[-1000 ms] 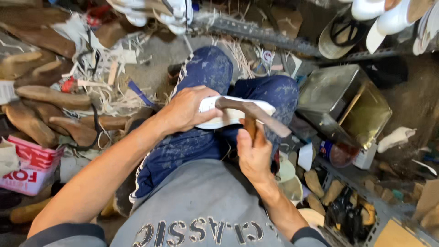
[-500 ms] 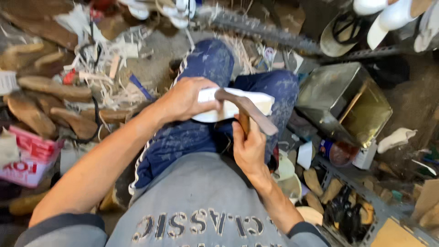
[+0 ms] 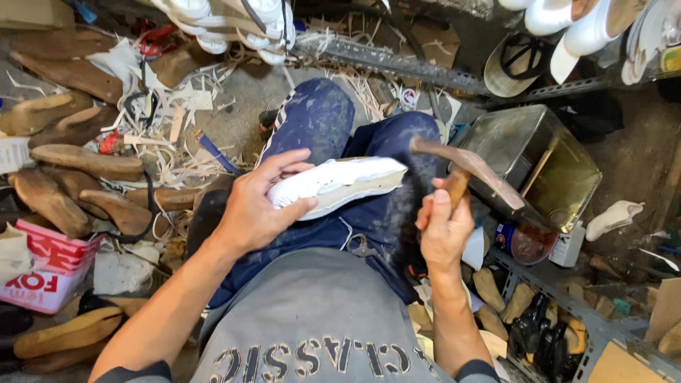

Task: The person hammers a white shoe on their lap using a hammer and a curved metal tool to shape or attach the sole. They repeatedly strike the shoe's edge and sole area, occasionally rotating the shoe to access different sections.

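A pink-and-white printed box (image 3: 44, 273) lies at the left edge, and a small labelled tin (image 3: 512, 241) stands beside the metal container (image 3: 539, 159).

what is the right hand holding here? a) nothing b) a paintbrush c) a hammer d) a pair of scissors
c: the right hand grips the wooden handle of a hammer, its long metal head raised beside the white shoe that the left hand steadies on the lap.

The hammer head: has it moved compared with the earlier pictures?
Yes. The hammer has lifted off the white shoe, swinging right toward the metal tin.
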